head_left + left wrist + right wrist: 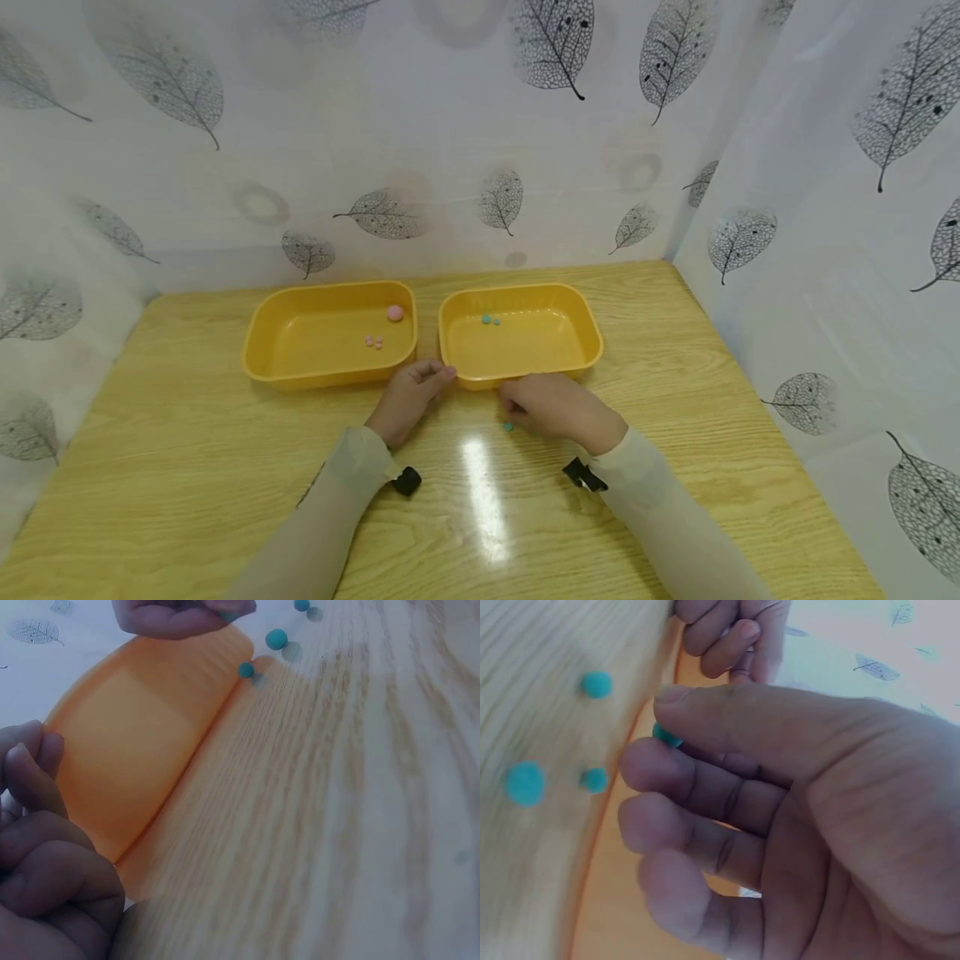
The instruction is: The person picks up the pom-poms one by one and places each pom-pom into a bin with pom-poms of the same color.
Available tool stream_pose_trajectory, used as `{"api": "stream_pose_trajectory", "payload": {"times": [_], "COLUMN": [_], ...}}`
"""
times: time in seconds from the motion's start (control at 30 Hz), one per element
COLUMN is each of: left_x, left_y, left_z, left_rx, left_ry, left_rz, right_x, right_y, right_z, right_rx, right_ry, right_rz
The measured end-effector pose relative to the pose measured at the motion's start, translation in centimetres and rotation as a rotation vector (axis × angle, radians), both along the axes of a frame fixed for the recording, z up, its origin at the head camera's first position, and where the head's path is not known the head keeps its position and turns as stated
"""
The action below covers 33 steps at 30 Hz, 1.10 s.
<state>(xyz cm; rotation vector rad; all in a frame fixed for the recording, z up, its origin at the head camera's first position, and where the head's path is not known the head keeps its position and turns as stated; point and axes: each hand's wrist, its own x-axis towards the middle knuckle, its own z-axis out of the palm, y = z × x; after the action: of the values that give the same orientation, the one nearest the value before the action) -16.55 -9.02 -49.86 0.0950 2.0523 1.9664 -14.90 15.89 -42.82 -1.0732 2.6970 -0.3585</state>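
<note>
Carefully, the right hand [562, 408] pinches a small, round teal ball [666, 735] between thumb and index fingertip, just outside the near side of a yellow, rounded rectangular tray [517, 346]. The left hand [408, 396] pinches that tray's rim at its near left corner. Three loose teal balls [525, 783], one larger than the others, lie on the wood-grained desk [187, 467], between the tray and the desk's near edge. Two more teal balls [486, 319] sit inside it. Beside it, toward the desk's left edge, a second yellow tray [315, 342] holds a large pink ball [395, 313] and small pink balls [378, 342].

The pinched ball could slip, being small, round and held only at the tips. A brush from the right hand or the pale sleeve [645, 467] could set the loose ones rolling toward the near edge; too firm a pull on the rim could tilt the tray. No brand, label or writing can be read.
</note>
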Motion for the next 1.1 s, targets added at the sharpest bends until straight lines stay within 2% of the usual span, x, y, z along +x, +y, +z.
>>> {"api": "stream_pose_trajectory", "payload": {"times": [0.13, 0.37, 0.67, 1.1], "left_x": [0.0, 0.0, 0.0, 0.1], "left_y": [0.0, -0.1, -0.1, -0.1], "left_z": [0.0, 0.0, -0.1, -0.1], "left_rx": [-0.003, -0.01, -0.011, 0.003], "left_ry": [-0.001, 0.007, 0.015, 0.019], "left_rz": [0.001, 0.001, -0.002, -0.011], "right_x": [0.2, 0.5, 0.0, -0.8], "right_y": [0.0, 0.4, 1.1, 1.8], "right_z": [0.7, 1.8, 2.4, 2.4], "right_rx": [-0.01, -0.07, -0.171, -0.2], "right_ry": [0.007, 0.017, 0.183, 0.276], "right_rz": [0.019, -0.003, 0.011, -0.069]}}
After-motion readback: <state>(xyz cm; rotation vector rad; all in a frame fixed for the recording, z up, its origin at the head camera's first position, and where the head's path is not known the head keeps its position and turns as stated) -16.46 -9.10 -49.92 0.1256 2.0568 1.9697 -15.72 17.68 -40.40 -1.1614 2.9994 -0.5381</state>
